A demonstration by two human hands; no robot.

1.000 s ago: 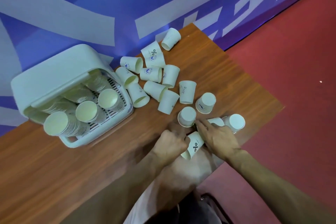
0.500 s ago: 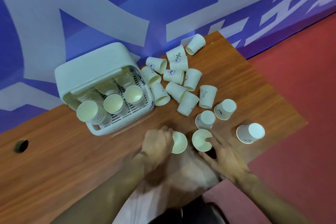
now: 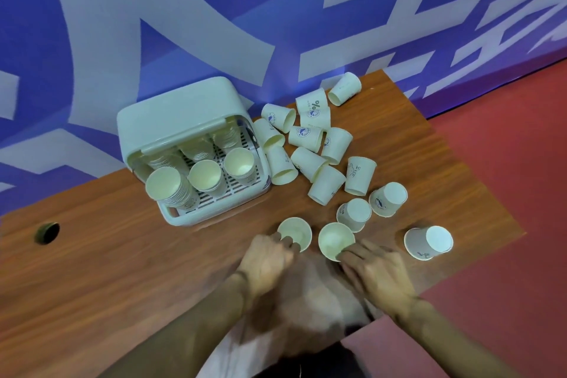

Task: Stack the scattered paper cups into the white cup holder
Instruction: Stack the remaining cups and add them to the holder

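Two paper cups stand upright side by side near the table's front edge. My left hand (image 3: 270,258) grips the left cup (image 3: 295,233), fingers curled round its near side. My right hand (image 3: 372,270) holds the right cup (image 3: 335,240) with fingertips on its near rim. Behind them several more paper cups (image 3: 310,144) lie scattered, some on their sides, some upside down. The white cup holder (image 3: 181,113) stands at the back left, its lid raised, with stacks of cups (image 3: 171,190) in its slotted tray.
A wooden table (image 3: 122,270) runs along a blue and white wall. One cup (image 3: 428,242) lies on its side near the table's right edge, with red floor (image 3: 506,193) beyond. A round cable hole (image 3: 46,232) sits at the far left.
The two cups I was gathering on their sides a second ago now stand upright, one in each hand. The view has shifted so the holder sits nearer the middle.
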